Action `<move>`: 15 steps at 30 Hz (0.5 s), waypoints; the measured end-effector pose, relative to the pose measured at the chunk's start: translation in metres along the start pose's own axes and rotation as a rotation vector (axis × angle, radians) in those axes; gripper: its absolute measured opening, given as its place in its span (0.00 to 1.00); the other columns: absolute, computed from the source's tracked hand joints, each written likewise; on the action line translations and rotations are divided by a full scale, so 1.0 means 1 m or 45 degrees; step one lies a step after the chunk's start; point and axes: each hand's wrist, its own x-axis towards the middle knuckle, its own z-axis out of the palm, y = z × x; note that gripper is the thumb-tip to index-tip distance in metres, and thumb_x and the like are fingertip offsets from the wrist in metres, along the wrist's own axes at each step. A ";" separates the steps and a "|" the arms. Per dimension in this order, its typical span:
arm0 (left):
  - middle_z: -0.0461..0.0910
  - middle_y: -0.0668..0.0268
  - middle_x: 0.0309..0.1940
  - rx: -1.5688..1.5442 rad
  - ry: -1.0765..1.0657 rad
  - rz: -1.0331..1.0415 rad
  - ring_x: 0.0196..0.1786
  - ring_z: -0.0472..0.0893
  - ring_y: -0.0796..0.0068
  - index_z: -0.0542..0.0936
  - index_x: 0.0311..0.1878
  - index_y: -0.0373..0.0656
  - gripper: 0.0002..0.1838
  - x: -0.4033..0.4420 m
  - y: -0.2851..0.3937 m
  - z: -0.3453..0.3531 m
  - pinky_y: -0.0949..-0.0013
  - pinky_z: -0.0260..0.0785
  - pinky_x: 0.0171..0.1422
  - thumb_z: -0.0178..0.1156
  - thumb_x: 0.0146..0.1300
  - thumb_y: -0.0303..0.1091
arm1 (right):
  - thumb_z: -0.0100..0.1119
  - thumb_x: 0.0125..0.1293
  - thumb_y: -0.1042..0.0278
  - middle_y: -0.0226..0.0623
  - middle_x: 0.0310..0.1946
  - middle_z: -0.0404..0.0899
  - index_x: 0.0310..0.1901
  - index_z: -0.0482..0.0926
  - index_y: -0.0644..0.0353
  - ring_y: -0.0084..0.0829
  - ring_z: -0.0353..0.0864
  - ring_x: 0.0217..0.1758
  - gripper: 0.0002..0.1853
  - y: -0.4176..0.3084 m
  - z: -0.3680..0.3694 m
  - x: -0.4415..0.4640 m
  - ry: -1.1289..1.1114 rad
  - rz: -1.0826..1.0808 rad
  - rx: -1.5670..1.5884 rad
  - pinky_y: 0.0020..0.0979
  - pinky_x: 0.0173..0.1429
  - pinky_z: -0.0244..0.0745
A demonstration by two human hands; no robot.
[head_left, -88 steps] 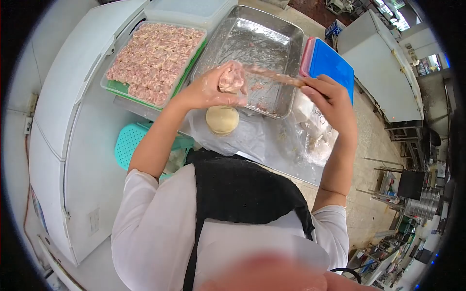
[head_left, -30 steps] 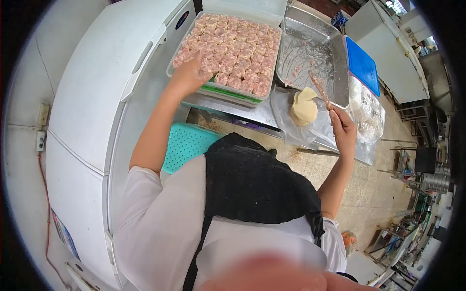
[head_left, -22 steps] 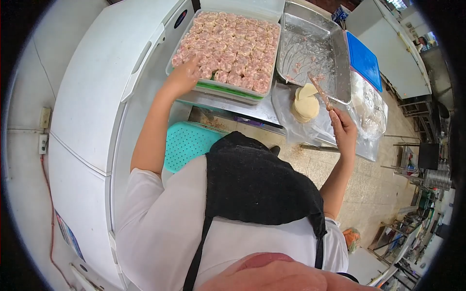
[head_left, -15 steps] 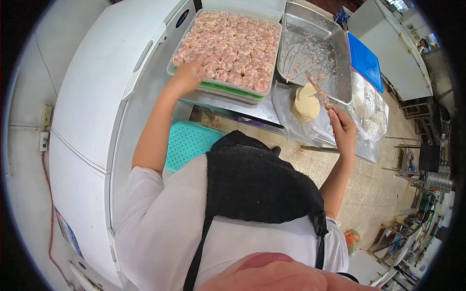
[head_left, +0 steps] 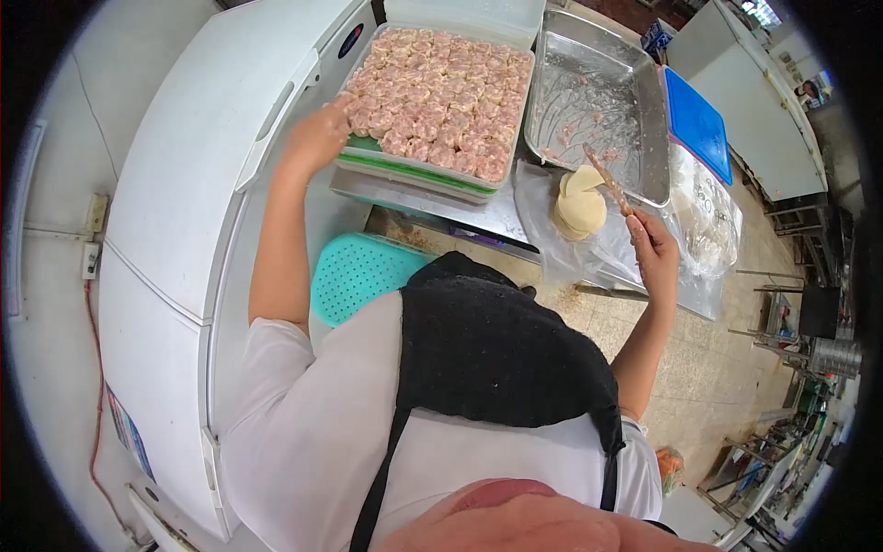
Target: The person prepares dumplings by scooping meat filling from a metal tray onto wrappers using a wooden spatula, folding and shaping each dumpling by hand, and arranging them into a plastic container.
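Observation:
My left hand (head_left: 317,138) is at the near left corner of a clear tray filled with rows of meat dumplings (head_left: 441,87); its fingertips touch the end dumplings, and blur hides whether they grip one. Green lining shows at the tray's near edge, beside the hand. My right hand (head_left: 655,247) is closed around the lower end of a meat-smeared spatula (head_left: 608,181), its tip raised over the near edge of a metal pan (head_left: 598,101). Below that tip, a stack of round wrappers (head_left: 579,216) lies on a plastic sheet (head_left: 538,207), the top ones fanned.
A blue lid (head_left: 697,115) and a plastic-wrapped package (head_left: 704,207) are right of the pan. The white freezer (head_left: 198,166) stands at the left. A turquoise perforated basket (head_left: 363,276) sits below the metal table (head_left: 432,202). Shelves with metalware line the far right.
My left hand came away from above the pan to the dumpling tray, then moved slightly left along its edge. The ball of meat it held earlier is gone from it. My right hand keeps the spatula.

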 end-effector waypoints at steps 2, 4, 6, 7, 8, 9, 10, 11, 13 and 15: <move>0.77 0.53 0.55 -0.077 -0.011 -0.031 0.56 0.77 0.52 0.68 0.66 0.49 0.26 -0.004 0.011 -0.011 0.58 0.66 0.62 0.51 0.63 0.34 | 0.60 0.68 0.62 0.31 0.32 0.79 0.46 0.82 0.67 0.21 0.73 0.36 0.15 0.001 -0.005 0.005 0.013 0.002 -0.015 0.24 0.42 0.69; 0.78 0.52 0.53 -0.158 -0.028 -0.057 0.55 0.77 0.51 0.69 0.66 0.48 0.26 -0.002 0.022 -0.011 0.58 0.66 0.61 0.51 0.62 0.33 | 0.57 0.70 0.60 0.32 0.31 0.79 0.46 0.82 0.66 0.21 0.73 0.36 0.16 0.003 -0.012 0.015 0.003 -0.048 -0.096 0.25 0.42 0.69; 0.78 0.51 0.52 0.011 -0.050 -0.098 0.54 0.78 0.51 0.68 0.66 0.47 0.27 0.000 0.022 0.001 0.57 0.67 0.60 0.53 0.62 0.34 | 0.56 0.70 0.59 0.33 0.31 0.79 0.46 0.82 0.65 0.21 0.73 0.36 0.16 0.001 -0.021 0.024 -0.032 -0.008 -0.109 0.25 0.42 0.69; 0.78 0.51 0.52 0.010 -0.045 -0.102 0.54 0.78 0.51 0.68 0.66 0.47 0.27 0.004 0.023 0.004 0.57 0.67 0.60 0.53 0.62 0.34 | 0.55 0.71 0.58 0.33 0.31 0.79 0.46 0.82 0.65 0.21 0.73 0.36 0.17 -0.001 -0.025 0.029 -0.074 0.029 -0.117 0.25 0.43 0.69; 0.78 0.50 0.53 0.008 -0.156 -0.121 0.55 0.77 0.49 0.68 0.65 0.45 0.28 0.009 0.024 0.008 0.55 0.68 0.59 0.55 0.60 0.36 | 0.55 0.71 0.58 0.33 0.31 0.79 0.46 0.82 0.65 0.21 0.73 0.36 0.17 -0.003 -0.029 0.033 -0.077 0.022 -0.118 0.25 0.43 0.69; 0.78 0.49 0.53 0.007 -0.270 -0.141 0.56 0.77 0.48 0.68 0.65 0.43 0.29 0.013 0.027 0.012 0.54 0.70 0.58 0.57 0.59 0.38 | 0.54 0.71 0.58 0.34 0.31 0.79 0.46 0.82 0.65 0.21 0.73 0.36 0.17 -0.005 -0.032 0.036 -0.081 -0.028 -0.111 0.25 0.43 0.69; 0.78 0.49 0.53 0.009 -0.269 -0.150 0.56 0.77 0.48 0.68 0.65 0.43 0.29 0.011 0.029 0.018 0.54 0.70 0.58 0.57 0.59 0.38 | 0.54 0.72 0.58 0.34 0.31 0.79 0.47 0.81 0.65 0.21 0.73 0.36 0.17 -0.005 -0.036 0.040 -0.086 -0.078 -0.103 0.25 0.43 0.69; 0.79 0.49 0.51 0.121 -0.142 -0.184 0.54 0.78 0.48 0.68 0.65 0.44 0.31 0.007 0.032 0.023 0.52 0.71 0.56 0.60 0.56 0.36 | 0.54 0.72 0.58 0.34 0.31 0.79 0.47 0.81 0.65 0.21 0.73 0.36 0.17 0.000 -0.040 0.044 -0.095 -0.082 -0.100 0.25 0.43 0.69; 0.80 0.49 0.49 0.243 -0.015 -0.230 0.53 0.79 0.49 0.67 0.65 0.44 0.34 0.007 0.041 0.025 0.51 0.72 0.53 0.63 0.53 0.35 | 0.54 0.71 0.59 0.33 0.32 0.79 0.46 0.82 0.65 0.21 0.73 0.37 0.16 0.014 -0.047 0.052 -0.078 -0.088 -0.163 0.25 0.43 0.69; 0.80 0.49 0.47 0.334 -0.044 -0.336 0.51 0.80 0.50 0.66 0.66 0.45 0.37 0.010 0.048 0.026 0.51 0.73 0.50 0.67 0.50 0.34 | 0.55 0.71 0.59 0.34 0.33 0.80 0.46 0.82 0.65 0.22 0.74 0.37 0.16 0.025 -0.053 0.058 -0.090 -0.087 -0.129 0.25 0.44 0.69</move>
